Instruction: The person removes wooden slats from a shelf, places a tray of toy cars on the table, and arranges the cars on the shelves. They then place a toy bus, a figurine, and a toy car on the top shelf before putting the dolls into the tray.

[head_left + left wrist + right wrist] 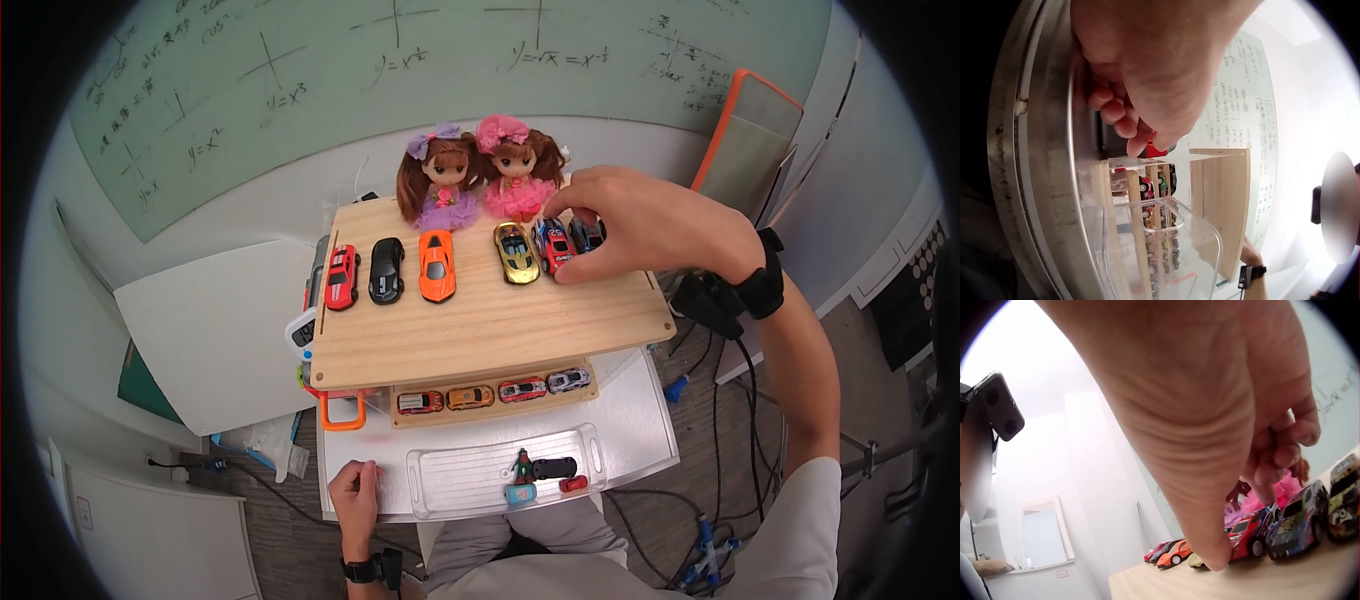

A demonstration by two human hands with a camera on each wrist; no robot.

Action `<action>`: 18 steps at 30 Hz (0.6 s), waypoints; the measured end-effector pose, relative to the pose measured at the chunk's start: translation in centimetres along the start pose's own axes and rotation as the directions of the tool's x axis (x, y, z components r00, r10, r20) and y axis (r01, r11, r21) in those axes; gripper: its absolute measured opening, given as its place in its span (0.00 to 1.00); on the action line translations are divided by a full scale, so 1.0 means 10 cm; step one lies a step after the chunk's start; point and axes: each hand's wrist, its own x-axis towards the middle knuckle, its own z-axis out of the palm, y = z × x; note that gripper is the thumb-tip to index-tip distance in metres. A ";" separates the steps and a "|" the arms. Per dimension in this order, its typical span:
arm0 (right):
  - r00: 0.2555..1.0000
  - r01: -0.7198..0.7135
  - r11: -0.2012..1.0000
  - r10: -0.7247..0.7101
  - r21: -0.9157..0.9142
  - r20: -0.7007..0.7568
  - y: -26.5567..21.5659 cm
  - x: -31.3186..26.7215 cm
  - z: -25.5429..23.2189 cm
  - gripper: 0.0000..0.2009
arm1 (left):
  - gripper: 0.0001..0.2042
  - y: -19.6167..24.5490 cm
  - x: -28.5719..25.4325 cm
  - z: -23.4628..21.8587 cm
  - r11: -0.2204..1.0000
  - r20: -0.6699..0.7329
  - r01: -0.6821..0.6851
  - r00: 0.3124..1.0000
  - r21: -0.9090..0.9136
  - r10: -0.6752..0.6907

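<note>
My right hand (pixel 645 225) reaches over the wooden shelf top (pixel 480 325) and pinches a red and blue toy car (pixel 552 247), thumb at its near end and fingertips at its far end. Beside it stands a gold toy car (pixel 516 253); on the other side a blue-grey toy car (pixel 1299 522) is partly hidden by the hand in the head view. Farther left are orange (pixel 436 267), black (pixel 386 270) and red (pixel 342 278) toy cars. My left hand (pixel 355 495) rests loosely curled at the white table's front edge, left of the clear plastic tray (pixel 430 487), holding nothing.
Two dolls, one in purple (pixel 445 185) and one in pink (pixel 517 175), sit behind the cars. Several toy cars stand on a lower wooden tier (pixel 495 408). The clear tray holds a black car (pixel 554 468) and small toys. Cables (pixel 755 430) hang at the right.
</note>
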 end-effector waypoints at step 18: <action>0.996 0.026 1.000 -0.024 0.014 -0.084 -0.09 -0.03 -0.03 0.31 | 0.11 0.00 0.00 -0.01 1.000 -0.006 -0.005 1.000 0.022 0.005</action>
